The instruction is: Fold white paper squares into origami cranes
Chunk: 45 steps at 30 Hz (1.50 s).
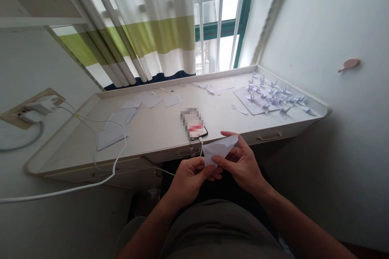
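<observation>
Between my two hands is a folded sheet of white paper [219, 148], roughly triangular, held in front of the desk's near edge. My left hand [194, 174] pinches its lower left corner between thumb and fingers. With the thumb on its face and the fingers behind, my right hand [241, 160] grips the right side. Just beyond the paper, a phone [198, 131] lies on the desk with a white cable plugged into its near end; its screen is blurred out. Some fingertips are hidden behind the paper.
Several folded paper cranes [273, 95] stand at the desk's right end, some on a flat sheet [243, 99]. Loose paper sheets [117, 125] lie at the left, with scraps [209, 88] along the back. White cables [114, 166] run from a wall socket [32, 107] across the desk's left side.
</observation>
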### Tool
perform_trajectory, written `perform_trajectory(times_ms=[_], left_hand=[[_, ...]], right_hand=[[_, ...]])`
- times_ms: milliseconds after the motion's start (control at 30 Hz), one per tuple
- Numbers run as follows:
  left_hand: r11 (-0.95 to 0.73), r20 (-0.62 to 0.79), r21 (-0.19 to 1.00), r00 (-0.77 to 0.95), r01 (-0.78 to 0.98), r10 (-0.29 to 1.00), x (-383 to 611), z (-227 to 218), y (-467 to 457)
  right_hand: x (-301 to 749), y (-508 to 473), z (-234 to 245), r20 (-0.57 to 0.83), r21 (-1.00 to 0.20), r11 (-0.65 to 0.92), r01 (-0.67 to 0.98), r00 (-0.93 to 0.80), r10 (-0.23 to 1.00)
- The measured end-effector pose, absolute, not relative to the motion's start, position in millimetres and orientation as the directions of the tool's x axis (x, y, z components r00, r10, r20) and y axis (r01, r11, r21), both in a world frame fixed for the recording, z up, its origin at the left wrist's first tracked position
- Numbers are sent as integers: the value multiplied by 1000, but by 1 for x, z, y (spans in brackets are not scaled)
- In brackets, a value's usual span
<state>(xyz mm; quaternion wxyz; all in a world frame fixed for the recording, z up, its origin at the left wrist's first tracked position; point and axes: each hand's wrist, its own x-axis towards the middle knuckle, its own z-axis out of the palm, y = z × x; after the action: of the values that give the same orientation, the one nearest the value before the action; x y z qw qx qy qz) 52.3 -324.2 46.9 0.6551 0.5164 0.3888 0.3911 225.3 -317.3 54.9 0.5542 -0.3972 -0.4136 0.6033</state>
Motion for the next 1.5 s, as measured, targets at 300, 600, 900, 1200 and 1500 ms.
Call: perform_trajectory(times_ms=[300,600,900,1200,1500], left_hand=[[211,-144,967,370,-146,918,52,43,-324],[267,-205,946,301,-183,931,52,42,-325],[233,-181,963,316,-135,931,51,40,-323],[219,-168,974,472,-55,865,50,40,-323],[287,-216,953,447,-97,868,52,36,-321]], right_hand=[[222,-316,52,22,-951,0,-309,-67,998],[226,-314,50,2,-956,-20,-292,-77,997],[225,-316,53,5,-959,-16,-285,-72,997],[225,-315,51,12,-955,-19,-297,-104,995],[228,-311,48,-46,-965,-82,-251,-148,988]])
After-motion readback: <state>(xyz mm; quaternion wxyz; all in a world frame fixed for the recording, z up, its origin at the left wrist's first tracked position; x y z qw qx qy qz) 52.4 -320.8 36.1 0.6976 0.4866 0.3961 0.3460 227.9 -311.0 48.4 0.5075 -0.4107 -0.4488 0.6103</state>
